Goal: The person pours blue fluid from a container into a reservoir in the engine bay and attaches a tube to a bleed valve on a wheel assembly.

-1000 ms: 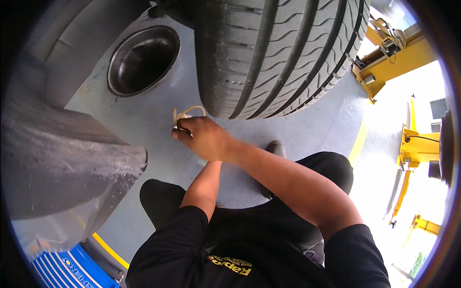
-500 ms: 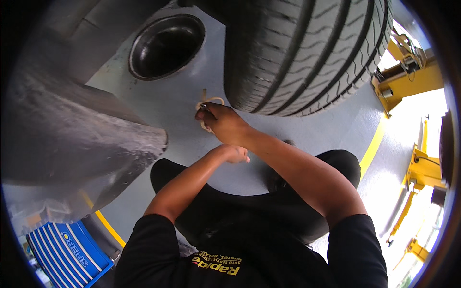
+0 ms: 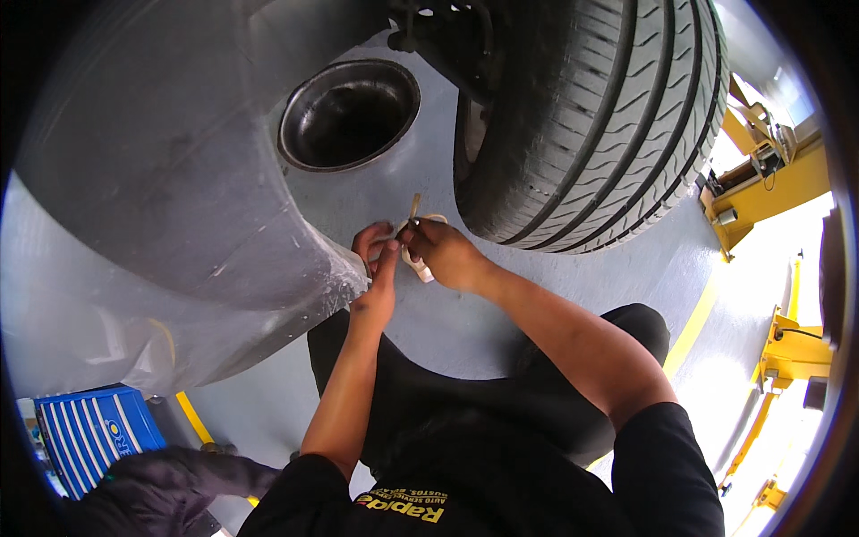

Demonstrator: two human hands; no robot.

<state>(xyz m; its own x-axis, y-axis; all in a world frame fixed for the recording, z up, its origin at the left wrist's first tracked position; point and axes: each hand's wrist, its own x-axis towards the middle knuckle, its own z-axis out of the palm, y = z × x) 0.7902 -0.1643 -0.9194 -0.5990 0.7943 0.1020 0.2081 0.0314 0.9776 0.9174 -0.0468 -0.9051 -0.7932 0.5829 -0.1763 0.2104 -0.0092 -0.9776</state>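
Observation:
My right hand [image 3: 447,257] is closed in a pinch around a cream loop-shaped thing [image 3: 424,270], with a narrow tan strip standing up from it. My fingers cover its middle, so its exact kind is unclear. Close beside it, my left hand [image 3: 376,276] has its thumb and fingers apart, thumb tip near the right fingertips. The left hand lies against or just by the edge of a scuffed grey car body panel [image 3: 242,215]; touching cannot be told. To the right of both hands hangs a car tyre [image 3: 599,134].
A round black basin [image 3: 302,148] sits on the grey floor beyond my hands. Yellow lift parts [image 3: 778,192] stand at the right. A blue drawer cabinet [image 3: 89,438] is at the lower left, near a person's dark sleeve [image 3: 179,483]. Dark suspension parts [image 3: 447,40] show beside the tyre.
My left hand has come up from under the right wrist to beside the right hand, fingers spreading. The view has shifted, and a person's dark sleeve has appeared at lower left.

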